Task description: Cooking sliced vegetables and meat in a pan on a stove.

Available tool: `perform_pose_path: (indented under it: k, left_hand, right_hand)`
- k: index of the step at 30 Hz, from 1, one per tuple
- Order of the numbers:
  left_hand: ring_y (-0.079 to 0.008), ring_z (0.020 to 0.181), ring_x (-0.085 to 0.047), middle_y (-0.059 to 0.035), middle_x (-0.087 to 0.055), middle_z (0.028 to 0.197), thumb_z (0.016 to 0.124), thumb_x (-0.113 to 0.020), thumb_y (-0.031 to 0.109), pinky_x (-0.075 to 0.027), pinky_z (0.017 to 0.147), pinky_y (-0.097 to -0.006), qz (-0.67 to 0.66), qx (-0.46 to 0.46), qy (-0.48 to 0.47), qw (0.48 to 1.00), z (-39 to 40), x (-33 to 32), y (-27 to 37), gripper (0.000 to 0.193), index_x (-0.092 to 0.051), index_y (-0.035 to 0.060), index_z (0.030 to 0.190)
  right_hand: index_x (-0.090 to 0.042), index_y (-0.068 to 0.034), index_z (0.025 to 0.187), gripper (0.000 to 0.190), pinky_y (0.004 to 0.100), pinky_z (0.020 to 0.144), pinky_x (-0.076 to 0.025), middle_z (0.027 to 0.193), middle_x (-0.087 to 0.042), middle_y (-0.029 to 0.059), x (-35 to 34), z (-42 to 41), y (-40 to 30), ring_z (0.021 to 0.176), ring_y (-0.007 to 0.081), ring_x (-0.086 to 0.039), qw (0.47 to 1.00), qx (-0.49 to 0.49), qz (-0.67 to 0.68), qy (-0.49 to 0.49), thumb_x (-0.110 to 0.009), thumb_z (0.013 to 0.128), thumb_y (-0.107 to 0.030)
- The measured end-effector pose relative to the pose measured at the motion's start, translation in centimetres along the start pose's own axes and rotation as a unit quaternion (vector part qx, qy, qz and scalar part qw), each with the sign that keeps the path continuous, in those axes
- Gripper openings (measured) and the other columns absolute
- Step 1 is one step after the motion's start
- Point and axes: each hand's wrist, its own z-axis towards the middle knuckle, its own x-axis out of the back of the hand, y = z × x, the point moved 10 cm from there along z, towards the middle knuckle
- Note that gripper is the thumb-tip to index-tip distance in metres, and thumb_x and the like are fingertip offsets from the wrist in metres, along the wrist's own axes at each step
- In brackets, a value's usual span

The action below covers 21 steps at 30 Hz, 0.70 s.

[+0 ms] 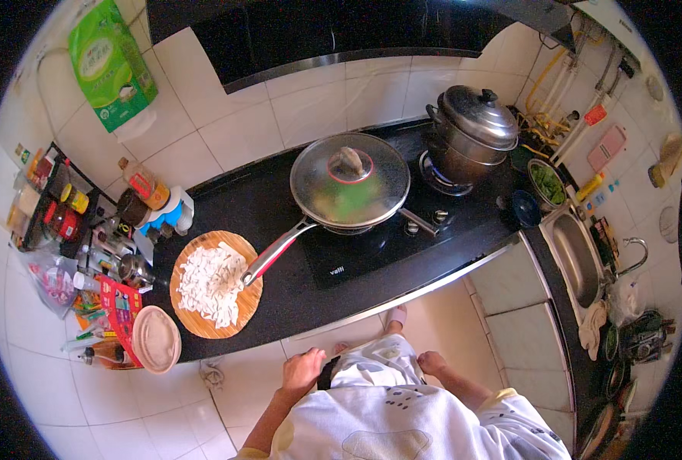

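Note:
My left hand (304,368) hangs in front of the counter with curled fingers, close to a dark item (327,372) at my clothing; whether it grips this is unclear. Low by my right side, my right hand (431,363) is partly turned from view. Before me a wok (346,224) stands on the gas hob (335,259) under a fogged glass lid (323,172), with green food showing through. Its long handle (277,253) reaches over a round wooden cutting board (253,313) bearing a heap of chopped white food (211,282).
A lidded steel steamer pot (470,138) sits over a blue flame (441,181). Right of it are a bowl of leafy greens (546,181) and a sink (576,259). Seasoning jars (65,221) and a pale plastic bowl (157,339) crowd the left end. A range hood (329,34) hangs above.

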Motion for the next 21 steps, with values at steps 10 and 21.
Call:
perform_pose_path:
  k: [10,21]
  left_hand:
    - [-0.0357,0.071,-0.061,-0.0155,-0.063,0.074,0.091,-0.041,0.031,-0.047,0.065,-0.0475,0.009,-0.003,-0.011,1.0,0.3,-0.2,-0.1,0.028,-0.06,0.011,0.086]
    - [-0.0355,0.066,-0.061,-0.0132,-0.064,0.075,0.088,-0.047,0.035,-0.047,0.061,-0.0474,0.024,0.006,0.016,1.0,0.5,-0.2,-0.5,0.023,-0.055,0.0184,0.101]
  right_hand:
    - [-0.066,-0.003,0.085,0.034,0.044,0.082,-0.048,0.095,-0.063,0.0198,-0.9,0.1,0.0,0.091,0.0365,-0.06,0.999,-0.001,-0.019,-0.048,-0.042,0.081,-0.026]
    - [-0.067,-0.008,0.083,0.029,0.0421,0.079,-0.048,0.09,-0.063,0.0167,0.0,-0.1,0.0,0.087,0.0349,-0.06,1.0,-0.003,0.008,-0.014,-0.047,0.075,-0.027]
